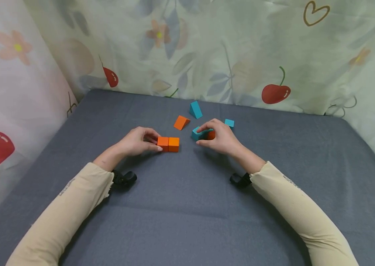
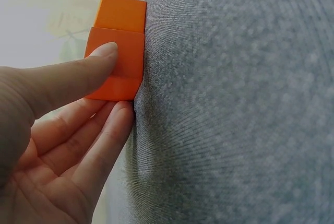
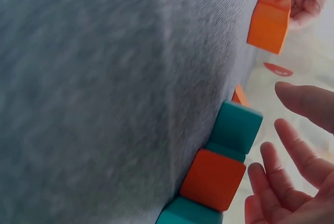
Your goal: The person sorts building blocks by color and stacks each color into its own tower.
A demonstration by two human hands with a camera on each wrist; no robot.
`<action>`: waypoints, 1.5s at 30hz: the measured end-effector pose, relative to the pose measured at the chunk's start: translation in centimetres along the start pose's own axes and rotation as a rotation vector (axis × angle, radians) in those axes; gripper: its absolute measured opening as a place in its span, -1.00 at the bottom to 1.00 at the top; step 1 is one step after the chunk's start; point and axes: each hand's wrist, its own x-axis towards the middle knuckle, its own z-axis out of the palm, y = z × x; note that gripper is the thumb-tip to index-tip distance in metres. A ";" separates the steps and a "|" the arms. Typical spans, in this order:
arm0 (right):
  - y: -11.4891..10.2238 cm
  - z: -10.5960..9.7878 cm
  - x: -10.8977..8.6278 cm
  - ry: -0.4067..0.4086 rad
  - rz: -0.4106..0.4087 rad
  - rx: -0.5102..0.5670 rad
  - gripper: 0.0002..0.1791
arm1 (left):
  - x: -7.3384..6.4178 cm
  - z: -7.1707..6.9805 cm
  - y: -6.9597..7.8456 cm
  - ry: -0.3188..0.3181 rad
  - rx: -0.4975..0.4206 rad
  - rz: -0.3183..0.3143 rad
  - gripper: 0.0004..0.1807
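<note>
In the head view, the left hand (image 1: 137,141) pinches a red-orange cube (image 1: 162,143) on the gray tabletop (image 1: 174,221); a lighter orange cube (image 1: 174,144) touches it at 3 o'clock. The right hand (image 1: 220,136), fingers parted and holding nothing, hovers near a teal block (image 3: 237,127) and red cube (image 3: 214,179), at the pair's 2-to-3 o'clock. Orange (image 1: 182,122) and blue (image 1: 195,109) wedges lie toward 1 o'clock.

Your long cream sleeves (image 1: 62,214) carry small dark lettering (image 1: 292,181); a rounded black device (image 1: 126,178) sits at each cuff (image 1: 261,176).
</note>
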 end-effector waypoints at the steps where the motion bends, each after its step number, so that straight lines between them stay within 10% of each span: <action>1: 0.1 -0.1 0.0 -0.002 0.002 -0.003 -0.64 | 0.0 0.0 0.0 0.000 0.000 0.001 -0.58; 45: 2.5 -2.1 -0.6 -0.020 0.025 -0.138 -0.65 | 0.0 0.0 0.0 -0.002 -0.005 -0.016 -0.58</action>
